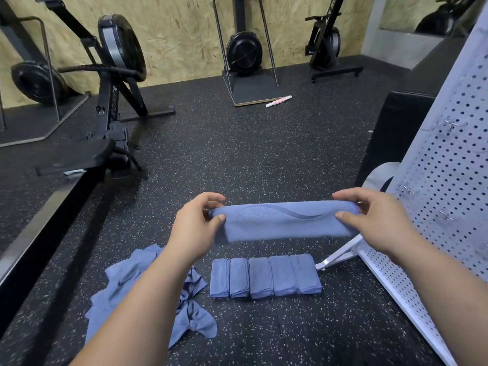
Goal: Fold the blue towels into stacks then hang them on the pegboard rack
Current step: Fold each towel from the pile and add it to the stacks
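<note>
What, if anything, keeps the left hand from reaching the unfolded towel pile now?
Probably yes: the unfolded towel pile lies on the floor below the left hand, nothing between. That hand must first release the held towel.

Folded towels (265, 276) lie between towel pile (148, 291) (left) and pegboard rack (443, 180) (right).

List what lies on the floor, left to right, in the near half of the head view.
Loose towel pile → row of folded towels → pegboard rack.

Matt blue cloth towel (285, 220)
</note>
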A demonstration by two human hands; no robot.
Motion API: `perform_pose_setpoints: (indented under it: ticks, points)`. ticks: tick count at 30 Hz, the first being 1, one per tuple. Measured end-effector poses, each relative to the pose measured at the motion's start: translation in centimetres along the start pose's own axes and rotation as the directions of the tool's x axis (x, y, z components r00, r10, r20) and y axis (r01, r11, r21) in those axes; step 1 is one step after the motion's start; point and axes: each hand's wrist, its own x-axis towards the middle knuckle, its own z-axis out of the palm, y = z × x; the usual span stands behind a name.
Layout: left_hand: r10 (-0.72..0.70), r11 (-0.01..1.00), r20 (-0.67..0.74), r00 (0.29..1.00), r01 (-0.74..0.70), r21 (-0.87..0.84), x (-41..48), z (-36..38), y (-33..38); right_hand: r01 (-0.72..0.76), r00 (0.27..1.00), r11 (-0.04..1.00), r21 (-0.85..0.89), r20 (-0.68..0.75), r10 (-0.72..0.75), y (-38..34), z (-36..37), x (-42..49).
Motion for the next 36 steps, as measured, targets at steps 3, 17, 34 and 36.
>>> perform_pose_setpoints:
  ticks: [3,17,34,36]
  points:
    - [0.037,0.994,-0.007,0.999,-0.036,0.107,-0.3,0.0,0.1,0.028,1.0,0.999,-0.046,0.014,-0.027,0.2,0.2,0.1]
    - [-0.429,0.745,0.121,0.895,0.426,-0.513,0.5,0.3,-0.3,-0.299,0.952,0.801,0.519,0.1,0.29,-0.4,1.4,-0.1]
    - [-0.172,0.892,-0.073,0.982,0.124,-0.434,-0.2,0.1,0.5,-0.114,0.989,0.907,0.406,-0.042,0.143,-0.9,0.8,-0.1]
    - [-0.213,0.82,-0.065,0.975,0.142,-0.554,-0.1,-0.2,0.7,-0.108,0.988,0.901,0.421,-0.054,0.143,-0.7,0.5,0.0]
